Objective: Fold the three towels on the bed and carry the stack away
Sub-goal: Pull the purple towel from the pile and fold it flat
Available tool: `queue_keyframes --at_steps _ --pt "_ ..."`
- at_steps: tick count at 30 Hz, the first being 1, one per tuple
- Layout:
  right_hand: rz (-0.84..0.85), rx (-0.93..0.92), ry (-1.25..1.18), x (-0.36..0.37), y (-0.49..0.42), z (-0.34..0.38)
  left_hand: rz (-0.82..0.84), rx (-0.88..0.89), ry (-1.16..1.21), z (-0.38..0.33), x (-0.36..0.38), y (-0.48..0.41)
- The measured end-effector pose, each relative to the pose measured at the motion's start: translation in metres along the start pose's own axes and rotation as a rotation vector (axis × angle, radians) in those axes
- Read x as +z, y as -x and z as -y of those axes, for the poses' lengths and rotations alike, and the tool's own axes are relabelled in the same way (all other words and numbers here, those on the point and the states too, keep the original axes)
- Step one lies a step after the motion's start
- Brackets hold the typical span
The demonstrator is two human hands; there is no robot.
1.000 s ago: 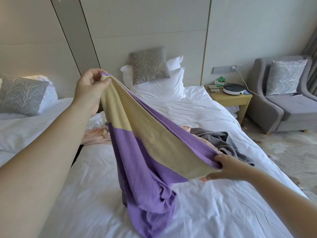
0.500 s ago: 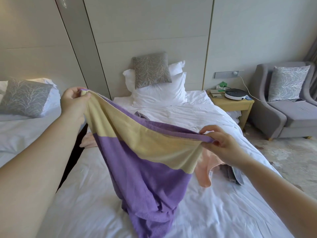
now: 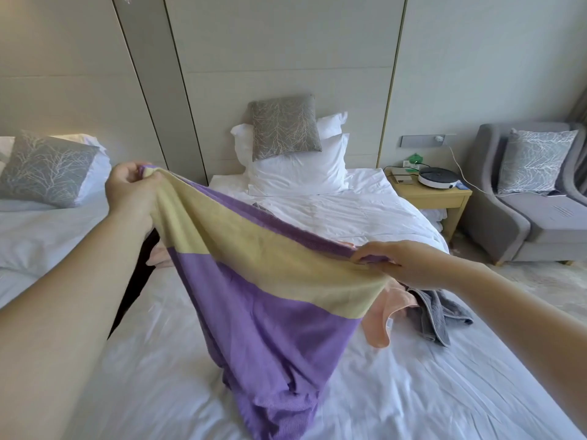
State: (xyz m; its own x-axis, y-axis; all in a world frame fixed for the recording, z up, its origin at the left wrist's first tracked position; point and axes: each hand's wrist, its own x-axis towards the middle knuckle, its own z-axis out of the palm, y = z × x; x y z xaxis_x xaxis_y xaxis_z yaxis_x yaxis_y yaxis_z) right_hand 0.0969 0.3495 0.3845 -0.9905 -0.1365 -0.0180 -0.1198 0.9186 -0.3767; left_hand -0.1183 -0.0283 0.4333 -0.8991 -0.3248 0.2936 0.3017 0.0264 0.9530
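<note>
Above the middle of the bed [image 3: 444, 392], strung by its top hem between two hands: the purple-and-yellow towel [image 3: 260, 281]. Long axis slanting across the bed, high toward the bed's left edge, lower toward its right side. Pinched at the high corner by the left hand [image 3: 133, 188], fingers [image 3: 149, 182] curled tight over the hem. Pinched at the low end by the right hand [image 3: 403, 265], its thumb closed against the purple edge. Neither hand nearer, both already on the cloth. Yellow band uppermost, purple below, sagging in a deep belly and bunched in a crumpled heap on the sheet toward the bed's foot. Not yet flat, so probably wants spreading along that slant before any fold. Beyond it, toward the bed's right edge, a pink towel [image 3: 378, 319] and a grey towel [image 3: 438, 315], rumpled, touching, unfolded.
</note>
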Motion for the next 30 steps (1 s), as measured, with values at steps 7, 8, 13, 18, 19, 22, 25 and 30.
queue_keyframes --at_steps 7,8,13,18,19,22,25,30 --pt "0.145 0.074 0.284 0.001 -0.007 -0.017 0.001 -0.008 0.015 0.002 0.0 -0.004" --pt "0.159 0.067 0.29 0.001 -0.007 -0.017 0.003 -0.011 0.013 0.003 0.001 -0.004" --pt "0.171 -0.016 0.16 -0.007 0.005 -0.011 -0.012 -0.023 -0.003 0.008 -0.006 -0.008" --pt "0.157 -0.01 0.04 -0.019 0.013 -0.001 -0.018 -0.03 0.011 0.01 -0.01 -0.011" --pt "0.143 0.006 0.01 -0.023 0.014 0.001 -0.018 -0.032 0.011 0.01 -0.011 -0.011" --pt "0.065 0.034 -0.095 -0.036 0.018 0.006 -0.024 -0.037 0.007 0.012 -0.017 -0.014" --pt "-0.1 -0.018 -0.286 -0.056 0.021 0.014 -0.046 -0.045 0.006 0.01 -0.022 -0.017" --pt "-0.123 -0.036 -0.247 -0.086 0.017 0.021 -0.077 -0.036 0.016 -0.008 -0.025 -0.023"
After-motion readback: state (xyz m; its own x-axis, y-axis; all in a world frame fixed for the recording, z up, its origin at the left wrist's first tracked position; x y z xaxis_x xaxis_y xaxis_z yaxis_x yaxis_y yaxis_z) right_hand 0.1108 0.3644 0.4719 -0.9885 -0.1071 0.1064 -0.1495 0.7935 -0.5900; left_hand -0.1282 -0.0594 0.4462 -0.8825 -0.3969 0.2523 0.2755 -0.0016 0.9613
